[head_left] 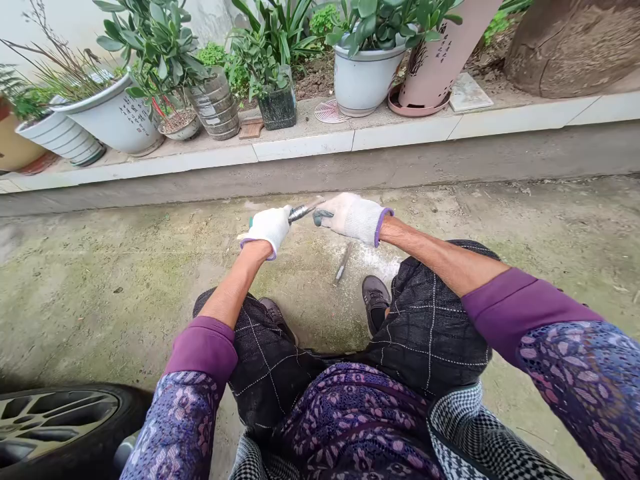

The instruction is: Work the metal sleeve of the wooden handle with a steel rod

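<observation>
Both my hands wear white knit gloves and meet in front of my knees. My left hand [269, 228] is closed around the handle end of a short metal tool [300, 213], whose shiny shaft points right. My right hand [351, 216] is closed over the tool's other end; what lies under its fingers is hidden. On the concrete ground [100, 287] below my hands lies a second thin metal tool [343, 263], beside a pale dusty patch. My feet in dark shoes [376, 300] rest either side of it.
A raised tiled ledge [310, 143] runs across the back with several potted plants: white pots [115, 120], a grey-white pot [364, 80], a pink pot [440, 63]. A car wheel [55, 420] sits at the lower left.
</observation>
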Tool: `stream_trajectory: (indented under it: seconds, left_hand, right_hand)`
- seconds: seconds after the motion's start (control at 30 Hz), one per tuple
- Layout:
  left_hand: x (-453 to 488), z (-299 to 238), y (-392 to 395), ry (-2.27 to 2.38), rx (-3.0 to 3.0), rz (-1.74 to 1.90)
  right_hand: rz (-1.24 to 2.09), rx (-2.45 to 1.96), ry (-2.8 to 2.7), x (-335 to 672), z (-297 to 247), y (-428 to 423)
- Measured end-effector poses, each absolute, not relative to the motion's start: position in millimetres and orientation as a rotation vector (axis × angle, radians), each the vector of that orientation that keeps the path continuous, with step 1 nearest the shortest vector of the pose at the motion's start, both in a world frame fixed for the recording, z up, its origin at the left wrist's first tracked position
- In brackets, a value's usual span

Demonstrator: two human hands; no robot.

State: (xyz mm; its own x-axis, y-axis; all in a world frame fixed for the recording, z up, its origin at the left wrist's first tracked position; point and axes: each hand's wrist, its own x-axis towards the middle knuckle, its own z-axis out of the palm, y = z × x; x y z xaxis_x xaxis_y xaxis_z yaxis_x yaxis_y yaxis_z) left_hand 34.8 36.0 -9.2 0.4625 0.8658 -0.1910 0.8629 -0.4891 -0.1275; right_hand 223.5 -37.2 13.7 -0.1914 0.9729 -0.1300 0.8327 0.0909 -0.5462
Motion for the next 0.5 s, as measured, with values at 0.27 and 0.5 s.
stream_trajectory:
  seconds: [0.27, 0.5]
  left_hand:
    - [44, -9, 13, -1.149, -2.855, 0.617]
    - [29, 8, 15, -1.409, -2.994, 0.079]
  right_hand:
    - [0.497, -1.869, -2.164, 249, 17, -16]
    - [0.862, -1.806, -2.015, 238, 5, 0]
